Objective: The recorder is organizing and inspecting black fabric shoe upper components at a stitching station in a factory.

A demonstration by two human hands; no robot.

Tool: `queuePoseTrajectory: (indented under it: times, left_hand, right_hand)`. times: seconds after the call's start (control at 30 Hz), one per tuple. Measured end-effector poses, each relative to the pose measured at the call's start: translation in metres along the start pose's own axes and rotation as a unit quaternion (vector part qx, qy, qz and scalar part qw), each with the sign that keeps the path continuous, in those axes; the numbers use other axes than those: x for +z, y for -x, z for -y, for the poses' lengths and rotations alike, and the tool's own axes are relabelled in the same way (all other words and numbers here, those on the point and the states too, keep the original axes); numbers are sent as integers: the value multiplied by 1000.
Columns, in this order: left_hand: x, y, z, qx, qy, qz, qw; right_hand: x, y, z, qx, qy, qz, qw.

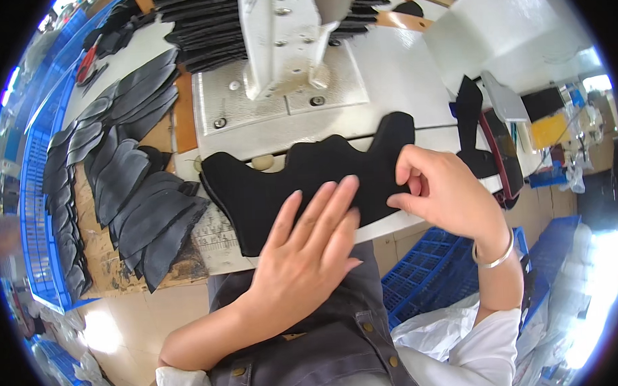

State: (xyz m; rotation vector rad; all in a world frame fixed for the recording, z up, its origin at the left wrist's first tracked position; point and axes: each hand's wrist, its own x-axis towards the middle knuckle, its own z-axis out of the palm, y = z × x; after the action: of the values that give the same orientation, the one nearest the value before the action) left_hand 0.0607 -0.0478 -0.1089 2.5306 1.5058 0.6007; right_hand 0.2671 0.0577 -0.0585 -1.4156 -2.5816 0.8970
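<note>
A black cut piece (254, 195) with a wavy far edge and a raised right end lies at the front of the white sewing machine bed (400, 67). Its left edge shows more than one layer. My left hand (304, 247) rests flat over its near middle, fingers stretched out and a little spread. At the piece's right end is my right hand (452, 191), fingers curled and thumb tip near the index fingertip. Whether anything is between those fingertips I cannot make out. Beyond the piece rises the white machine head (283, 47).
Overlapping dark grey cut pieces (125, 179) cover a worn board at left, beside a blue basket (40, 202). Red-handled scissors (87, 63) lie farther back. A stack of black pieces (201, 30) stands behind the machine head. Blue crates (420, 267) sit below at right.
</note>
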Motion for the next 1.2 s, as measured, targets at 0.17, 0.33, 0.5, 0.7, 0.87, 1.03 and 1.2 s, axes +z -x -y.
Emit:
queuePoseTrajectory:
  times: [0.17,0.33,0.5,0.7,0.87,1.03,1.2]
  left_hand:
    - [17,-10,-4,-2,-75,32,997]
    - [7,3,-8,-62,-121,14,991]
    - [-18,2,5,-38,-139,-3,990]
    - [-18,-10,10,9,-180,-29,983]
    - [-46,-4,8,40,-228,-114,966]
    - [-132,21,9,-3,-300,-183,936]
    - [-187,32,66,-138,-322,-359,865]
  right_hand:
    - [36,24,14,-171,214,-79,959]
    - [41,14,-7,-206,246,-109,941]
    - [13,-1,-7,-303,224,-103,920]
    - [14,-7,-6,-426,425,-146,785]
    - [-2,9,25,-412,458,-212,759]
    - [8,19,54,-388,278,-290,830]
    - [58,15,16,-238,188,-147,941]
